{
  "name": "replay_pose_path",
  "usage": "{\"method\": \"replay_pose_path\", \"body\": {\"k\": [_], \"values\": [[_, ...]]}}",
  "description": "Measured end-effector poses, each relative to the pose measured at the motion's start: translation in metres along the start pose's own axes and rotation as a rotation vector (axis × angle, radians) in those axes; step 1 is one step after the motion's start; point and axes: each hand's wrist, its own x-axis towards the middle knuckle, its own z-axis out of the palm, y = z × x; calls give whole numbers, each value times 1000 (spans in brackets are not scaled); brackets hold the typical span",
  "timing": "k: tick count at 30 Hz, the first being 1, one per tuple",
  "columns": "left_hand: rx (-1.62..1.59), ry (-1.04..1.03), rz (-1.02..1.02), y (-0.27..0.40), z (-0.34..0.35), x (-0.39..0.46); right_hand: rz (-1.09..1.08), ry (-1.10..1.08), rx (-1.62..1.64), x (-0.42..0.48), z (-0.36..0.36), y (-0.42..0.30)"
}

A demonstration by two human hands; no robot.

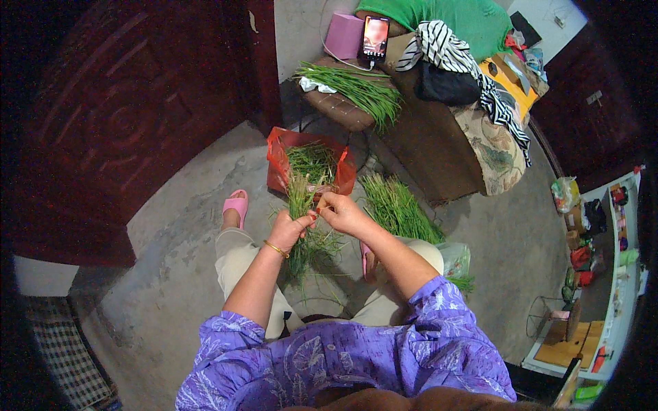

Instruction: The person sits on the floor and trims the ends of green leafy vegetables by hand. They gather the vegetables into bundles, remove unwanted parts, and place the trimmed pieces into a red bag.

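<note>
My left hand [292,229] is closed around a bunch of long green stalks [300,198], whose pale ends point away from me and whose thin green ends hang down between my knees. Close beside it, my right hand [336,211] has its thumb and forefinger pinched together near the bunch; whether a stalk is between them is too small to tell. Beyond both hands stands a red plastic bag [278,163] holding loose green trimmings. A larger pile of green stalks [401,208] lies on the floor to the right. More stalks [354,92] lie across a brown stool [334,109].
A lit phone [376,37] on a cable leans by a pink box [343,35] behind the stool. A brown couch [421,149] with striped cloth [442,43] is at the upper right. A dark red door [123,113] stands left; a clear plastic bag [455,259] lies by my right knee.
</note>
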Motion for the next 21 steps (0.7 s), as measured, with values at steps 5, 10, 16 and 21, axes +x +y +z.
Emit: {"method": "replay_pose_path", "body": {"k": [5, 10, 16, 21], "values": [[-12, 25, -20, 0, 2, 2, -119, 153, -13, 4, -6, 10], [-128, 86, -12, 1, -9, 4, 77, 250, -27, 14, -39, 17], [-181, 131, 30, 6, -8, 1, 185, 98, 3, 12, -46, 16], [-199, 104, 37, 4, -10, 3, 42, 122, -182, 8, -32, 5]]}}
